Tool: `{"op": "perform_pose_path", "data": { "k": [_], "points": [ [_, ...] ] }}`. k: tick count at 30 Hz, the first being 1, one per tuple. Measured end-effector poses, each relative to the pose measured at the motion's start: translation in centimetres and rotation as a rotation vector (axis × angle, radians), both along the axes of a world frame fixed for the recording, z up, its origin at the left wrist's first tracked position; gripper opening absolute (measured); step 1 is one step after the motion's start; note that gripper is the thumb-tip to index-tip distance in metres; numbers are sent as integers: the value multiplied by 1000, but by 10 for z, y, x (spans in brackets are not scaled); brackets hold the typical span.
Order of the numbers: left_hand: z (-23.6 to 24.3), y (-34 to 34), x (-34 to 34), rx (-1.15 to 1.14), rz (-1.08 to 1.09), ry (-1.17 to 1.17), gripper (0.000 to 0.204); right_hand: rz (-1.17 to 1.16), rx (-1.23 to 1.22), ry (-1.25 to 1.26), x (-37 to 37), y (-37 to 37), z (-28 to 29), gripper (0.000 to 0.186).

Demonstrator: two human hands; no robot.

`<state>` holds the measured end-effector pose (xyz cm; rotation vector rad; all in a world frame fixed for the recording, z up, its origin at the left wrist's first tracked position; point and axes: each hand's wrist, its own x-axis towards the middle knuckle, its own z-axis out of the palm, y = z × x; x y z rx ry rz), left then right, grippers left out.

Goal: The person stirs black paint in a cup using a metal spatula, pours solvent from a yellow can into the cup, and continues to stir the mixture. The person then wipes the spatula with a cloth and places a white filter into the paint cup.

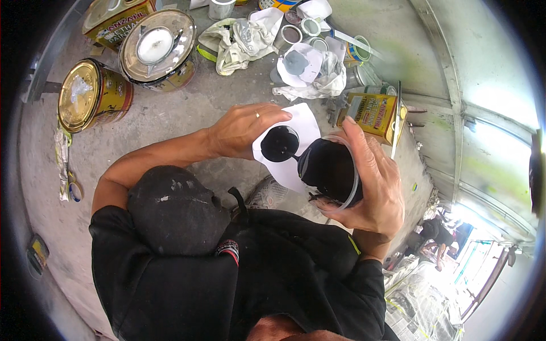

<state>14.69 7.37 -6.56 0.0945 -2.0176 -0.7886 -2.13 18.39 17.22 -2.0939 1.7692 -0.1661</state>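
Observation:
My left hand point(250, 129), a ring on one finger, is closed on the edge of a white paper strainer point(307, 122). Black paint point(278, 144) forms a round pool in its middle. Beside it, my right hand point(375, 182) grips a clear plastic cup point(354, 190), thumb and fingers around its wall. The cup is tilted toward the strainer, and a thin dark stream joins the two. Below the paper, a greyish printed object point(268, 193) shows in part; I cannot tell what it is.
Large paint cans point(116, 91) stand at the far left. A crumpled rag point(242, 42) and several used cups point(289, 35) lie ahead. A yellow rectangular tin point(372, 113) stands beyond my right hand. Another person point(441, 236) is at the far right, near plastic sheeting point(421, 295).

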Motion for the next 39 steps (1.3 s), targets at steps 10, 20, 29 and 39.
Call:
{"op": "perform_pose_path", "data": {
  "k": [10,20,29,39],
  "points": [
    [0,0,0,-5,-6,-8,80,71,-68,-23,-4,-1,-4,109],
    [-1,2,0,-4,-3,-20,81,53,18,95,2,-3,-4,108],
    [0,0,0,-3,-1,-23,80,77,29,138,6,-7,-6,106],
    [0,2,-1,-3,-17,-8,76,121,20,154,12,-4,-4,103]
  ]
}}
